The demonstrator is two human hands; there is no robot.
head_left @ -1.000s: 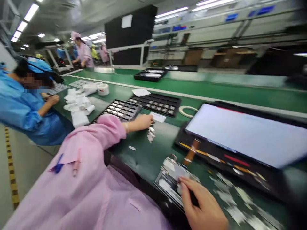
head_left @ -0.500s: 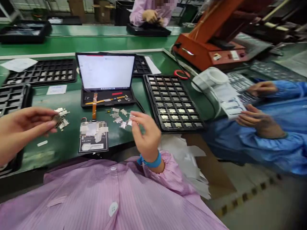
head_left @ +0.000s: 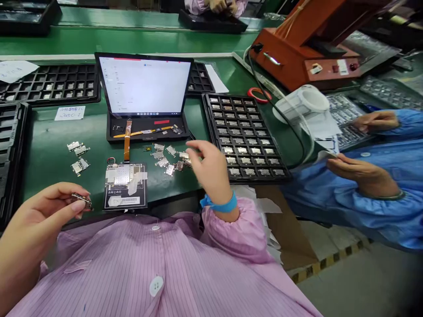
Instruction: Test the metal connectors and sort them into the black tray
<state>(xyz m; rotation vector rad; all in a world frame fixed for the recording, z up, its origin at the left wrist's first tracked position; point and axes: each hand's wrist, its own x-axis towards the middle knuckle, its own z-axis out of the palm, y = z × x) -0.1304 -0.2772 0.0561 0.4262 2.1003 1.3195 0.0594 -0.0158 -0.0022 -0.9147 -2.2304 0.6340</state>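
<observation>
My left hand (head_left: 56, 211) pinches a small circuit board (head_left: 82, 200) between thumb and fingertips, low at the table's front edge. Beyond it, several loose silvery boards (head_left: 79, 165) lie in a small group on the green table. My right hand (head_left: 209, 169) is above the right end of another scattered group of small boards (head_left: 161, 162). Its thumb and forefinger are slightly apart, and nothing shows between them. Between my hands lies a black panel with a taped circuit board (head_left: 125, 187). An orange flex cable (head_left: 127, 141) links it to a lit screen (head_left: 145, 88).
A black compartment tray of boards (head_left: 243, 136) stands at the right, with more trays (head_left: 90, 94) (head_left: 15, 154) at the left. Red tape (head_left: 259, 94), a white roll (head_left: 302, 103) and an orange machine (head_left: 297, 66) sit farther right. A co-worker in blue (head_left: 363, 176) handles sheets there.
My left hand has drawn back from the left group of boards toward me, holding a board. My right hand has shifted slightly right. The view has tilted down.
</observation>
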